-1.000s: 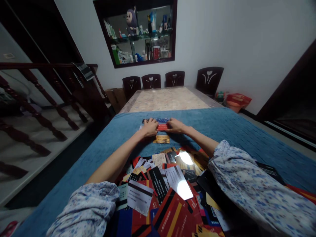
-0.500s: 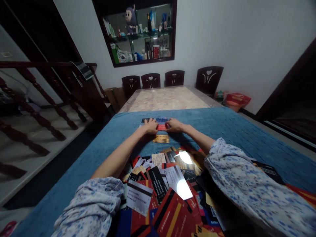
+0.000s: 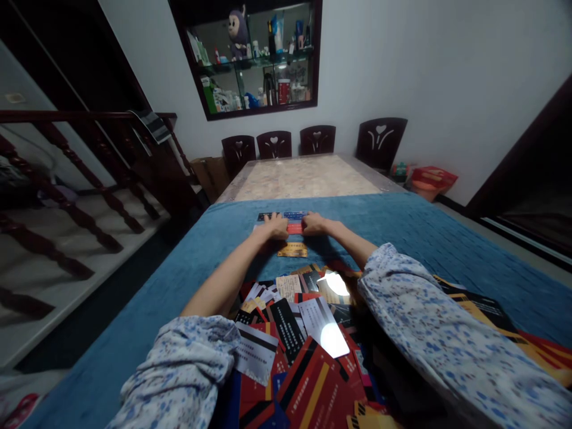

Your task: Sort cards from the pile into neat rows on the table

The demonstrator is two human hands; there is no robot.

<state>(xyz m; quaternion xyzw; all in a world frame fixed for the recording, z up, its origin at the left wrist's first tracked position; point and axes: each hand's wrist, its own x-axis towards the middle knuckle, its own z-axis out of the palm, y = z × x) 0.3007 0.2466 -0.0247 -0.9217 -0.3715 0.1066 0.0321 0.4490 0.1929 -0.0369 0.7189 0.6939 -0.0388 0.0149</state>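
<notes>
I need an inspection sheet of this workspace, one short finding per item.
Surface: blue cloth over the near part of the table.
Job's things: red card, with blue card and black card beyond, yellow card nearer the camera.
Clutter: heap of overlapping cards between the forearms.
Hands: left hand and right hand either side of the red card; grip unclear.
Cables: nothing seen on the cloth.
Surroundings: chairs, railing, wall cabinet.
</notes>
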